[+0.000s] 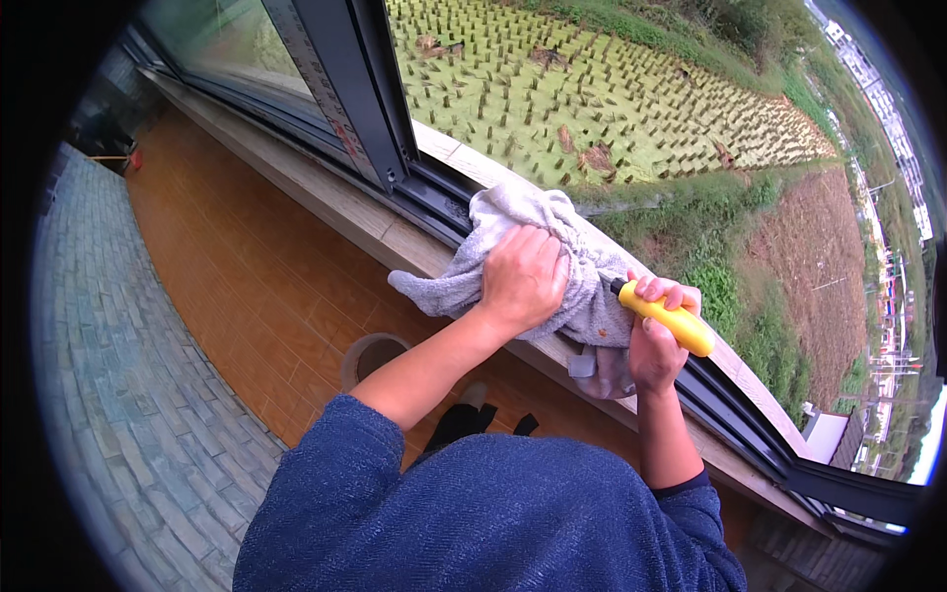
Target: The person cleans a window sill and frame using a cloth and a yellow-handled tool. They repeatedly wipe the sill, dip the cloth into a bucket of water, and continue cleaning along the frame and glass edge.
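A bunched grey terry towel [459, 285] lies over the dark metal track of a sliding window [436, 196] and hangs over the sill's inner edge. My left hand [524, 277] is closed on the towel's middle and presses it down. In my right hand [662, 333] is a tool with a yellow handle [669, 318] and a black collar; its tip points left into the towel, and the folds hide its end. A small pale tag [582, 365] shows on the towel's hanging part.
A dark window frame upright [348, 81] stands at upper left. The tiled sill [325, 185] runs diagonally beside the track. Below are a brown tiled floor [244, 251], a round container [370, 355] and a stone-patterned wall [140, 370]. Outside lies a field of stubble [592, 96].
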### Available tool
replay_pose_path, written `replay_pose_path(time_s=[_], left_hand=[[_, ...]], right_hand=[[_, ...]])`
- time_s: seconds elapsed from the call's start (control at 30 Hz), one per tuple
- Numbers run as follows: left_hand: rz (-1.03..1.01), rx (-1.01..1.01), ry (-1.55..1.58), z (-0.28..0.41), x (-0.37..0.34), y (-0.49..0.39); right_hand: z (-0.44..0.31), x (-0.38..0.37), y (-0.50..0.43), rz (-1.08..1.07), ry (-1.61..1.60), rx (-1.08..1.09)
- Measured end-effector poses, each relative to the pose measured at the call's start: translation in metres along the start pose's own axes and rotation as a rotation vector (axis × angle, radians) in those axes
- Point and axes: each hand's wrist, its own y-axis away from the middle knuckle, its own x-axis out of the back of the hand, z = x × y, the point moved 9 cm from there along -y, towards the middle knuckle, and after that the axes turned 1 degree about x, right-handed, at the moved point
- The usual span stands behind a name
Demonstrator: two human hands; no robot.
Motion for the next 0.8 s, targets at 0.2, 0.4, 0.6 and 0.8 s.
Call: replay_pose_path(time_s=[0.2,0.4,0.6,0.8], left_hand=[[-0.249,-0.203,0.291,0.136,-0.097,0.048],[-0.138,-0.184,0.066,0.081,-0.056,0.034],[0.174,0.015,-0.385,-0.091,0.072,-0.006],[-0.154,-0.089,-0.422,-0.089,0.028,0.016]], right_hand=[[-0.076,0.042,0.015,-0.092,0.861,0.093],[-0.108,0.087,0.047,0.186,0.681,0.285],[-0.039,-0.026,0.0,-0.165,0.477,0.443],[-0.057,-0.027,0.016,-0.092,0.5,0.66]])
